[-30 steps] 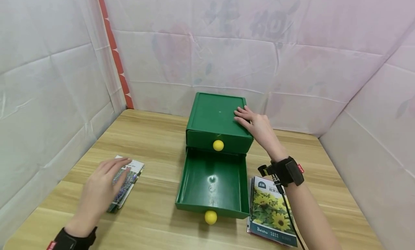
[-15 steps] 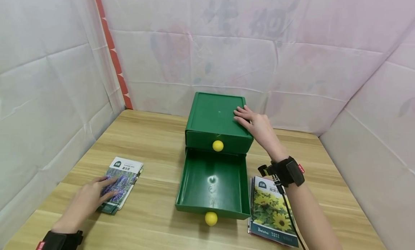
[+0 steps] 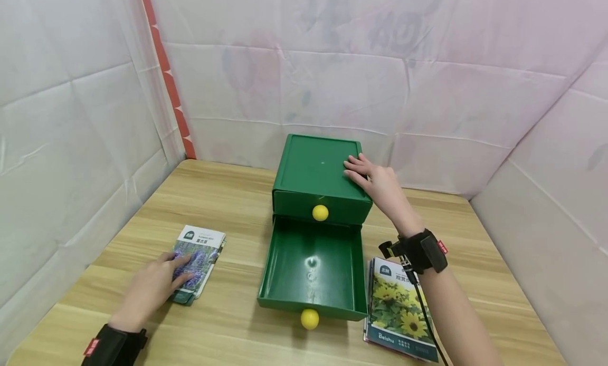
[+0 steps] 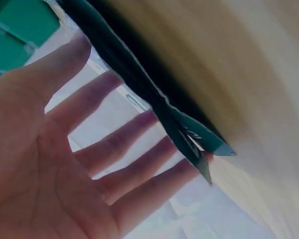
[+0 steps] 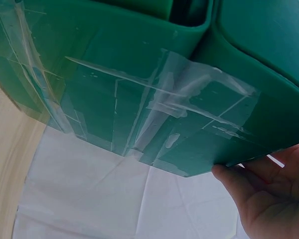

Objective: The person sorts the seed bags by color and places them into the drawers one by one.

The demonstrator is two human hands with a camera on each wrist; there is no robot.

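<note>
Lying on the wooden table (image 3: 228, 197) to the left of the green drawer unit (image 3: 315, 171), the stack of lavender seed packets (image 3: 201, 252) sits under the fingers of the left hand (image 3: 154, 287). That hand rests flat on the near end of the stack with its fingers straight and spread; nothing is pinched or curled around. In the left wrist view the same fingers (image 4: 114, 144) lie outstretched along the edges of the packets (image 4: 154, 99), touching them.

The right hand (image 3: 375, 184) rests on the top of the drawer unit at its right front corner, fingers extended over the lid. From the right wrist view the fingertips (image 5: 234, 179) press against the green edge of the unit (image 5: 139, 89), which carries strips of clear tape; the hand grips nothing.

Below the closed upper drawer with its yellow knob (image 3: 320, 212), the lower drawer (image 3: 311, 266) is pulled out toward the person, its own yellow knob (image 3: 309, 318) at the front. It lies between the lavender stack and a second stack of sunflower seed packets (image 3: 399, 308), which sits just beside the drawer's right wall, partly under the right forearm. White sheeting (image 3: 71, 118) walls in the table.
</note>
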